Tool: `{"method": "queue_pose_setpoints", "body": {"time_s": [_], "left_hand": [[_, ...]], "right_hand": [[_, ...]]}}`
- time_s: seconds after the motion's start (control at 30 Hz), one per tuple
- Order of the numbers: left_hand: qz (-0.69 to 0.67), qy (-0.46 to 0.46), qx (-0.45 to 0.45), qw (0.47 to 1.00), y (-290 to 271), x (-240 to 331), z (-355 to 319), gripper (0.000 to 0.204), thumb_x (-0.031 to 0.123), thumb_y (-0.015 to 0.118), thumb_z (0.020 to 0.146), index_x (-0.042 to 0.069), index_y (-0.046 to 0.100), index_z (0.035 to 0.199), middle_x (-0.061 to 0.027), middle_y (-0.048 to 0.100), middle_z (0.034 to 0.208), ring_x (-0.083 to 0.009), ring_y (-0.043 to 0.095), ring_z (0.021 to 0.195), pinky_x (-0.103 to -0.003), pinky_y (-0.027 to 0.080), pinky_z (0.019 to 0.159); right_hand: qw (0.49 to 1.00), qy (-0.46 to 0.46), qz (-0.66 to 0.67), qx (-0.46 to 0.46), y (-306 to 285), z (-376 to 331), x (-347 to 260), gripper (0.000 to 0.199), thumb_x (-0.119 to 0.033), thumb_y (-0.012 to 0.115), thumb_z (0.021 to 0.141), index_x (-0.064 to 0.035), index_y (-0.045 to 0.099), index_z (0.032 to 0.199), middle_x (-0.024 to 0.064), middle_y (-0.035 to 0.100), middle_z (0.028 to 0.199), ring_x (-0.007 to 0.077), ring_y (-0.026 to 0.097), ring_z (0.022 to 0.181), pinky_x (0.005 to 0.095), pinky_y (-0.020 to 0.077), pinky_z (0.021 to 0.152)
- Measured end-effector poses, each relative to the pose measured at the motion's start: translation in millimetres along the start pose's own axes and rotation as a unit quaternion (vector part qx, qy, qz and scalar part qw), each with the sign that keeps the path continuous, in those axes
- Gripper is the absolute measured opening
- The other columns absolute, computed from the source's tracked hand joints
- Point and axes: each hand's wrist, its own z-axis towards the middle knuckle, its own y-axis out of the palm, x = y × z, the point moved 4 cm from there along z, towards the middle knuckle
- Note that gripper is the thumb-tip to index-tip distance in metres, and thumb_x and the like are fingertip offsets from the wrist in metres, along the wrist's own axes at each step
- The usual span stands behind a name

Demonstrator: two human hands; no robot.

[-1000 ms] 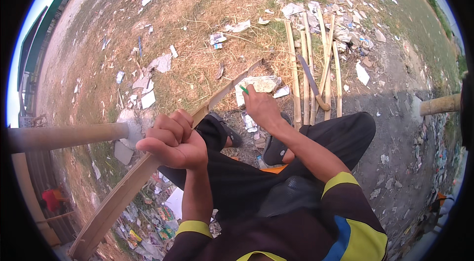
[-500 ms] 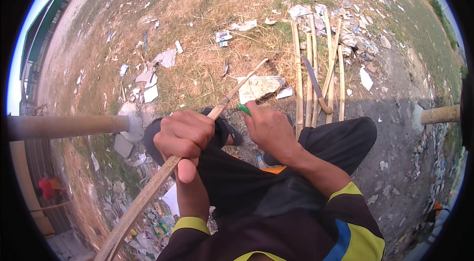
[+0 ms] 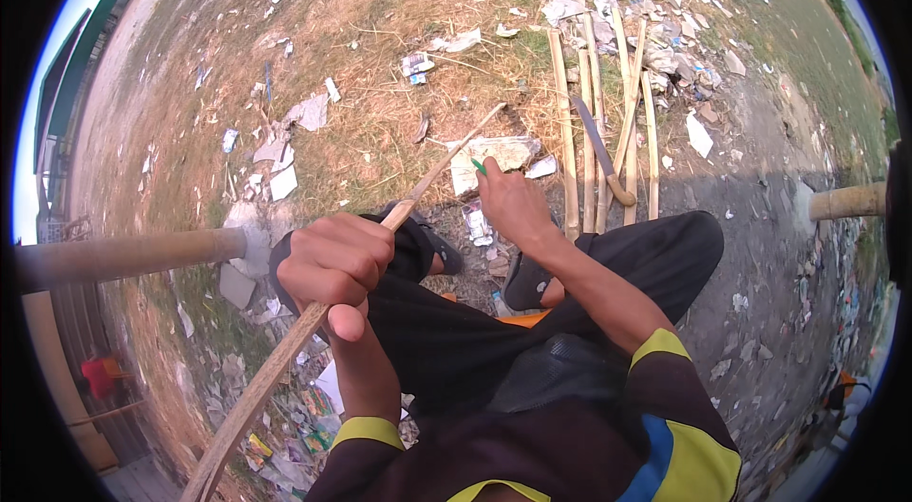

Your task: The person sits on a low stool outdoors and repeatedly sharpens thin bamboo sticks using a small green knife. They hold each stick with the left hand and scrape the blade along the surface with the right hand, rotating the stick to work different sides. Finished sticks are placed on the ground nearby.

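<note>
My left hand (image 3: 334,260) is closed around a long wooden stick (image 3: 280,350) that runs from the lower left up to a thin, tapered tip beyond my feet. A pale shaved patch shows on the stick just past my fist. To the right of the stick, my right hand (image 3: 516,208) is closed on a small green object (image 3: 479,166). Only its green end shows at my fingers, so its kind is hidden. That hand is apart from the stick, above the ground near a pale flat slab (image 3: 503,153).
Several split bamboo strips (image 3: 564,136) lie ahead to the right, with a long-bladed knife (image 3: 598,143) across them. Bamboo poles stand at the left (image 3: 142,255) and right (image 3: 848,204). Paper scraps and rubble litter the grass. My legs are bent beneath my arms.
My right hand has moved forward, away from my body, with the green object. My left hand keeps its hold on the stick and has shifted slightly left and down in view.
</note>
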Motion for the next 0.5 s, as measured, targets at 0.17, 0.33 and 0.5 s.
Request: {"method": "queue_pose_setpoints", "body": {"time_s": [0.17,0.33,0.5], "left_hand": [[0.019,-0.008,0.019,1.0,-1.2,3.2,0.5,0.059,0.04,0.057,0.093,0.011,0.029,0.051,0.0046,0.027,0.042,-0.0071,0.022,0.031,-0.023,0.019,0.033],[0.019,-0.006,0.017,1.0,-0.9,0.6,3.1,0.058,0.04,0.055,0.094,0.011,0.029,0.052,0.0046,0.026,0.042,-0.0071,0.022,0.031,-0.023,0.019,0.032],[0.035,-0.008,0.031,0.999,-2.7,2.7,1.5,0.058,0.04,0.055,0.094,0.011,0.028,0.052,0.0046,0.026,0.042,-0.0067,0.023,0.032,-0.023,0.02,0.033]], "right_hand": [[0.995,-0.059,0.079,0.0,-20.2,-11.3,-42.2,0.02,-0.023,0.048,0.095,-0.0031,0.049,0.095,0.0199,0.056,0.054,0.0396,0.06,0.053,0.0494,0.0478,0.049],[1.0,0.002,-0.012,-0.007,5.5,9.4,6.4,0.021,-0.024,0.048,0.095,-0.003,0.049,0.096,0.0195,0.056,0.053,0.0389,0.061,0.053,0.049,0.0491,0.05],[0.997,-0.049,0.063,0.008,20.3,6.9,-1.9,0.022,-0.023,0.044,0.096,-0.0018,0.047,0.097,0.0204,0.058,0.056,0.0425,0.062,0.057,0.0508,0.0497,0.053]]}}
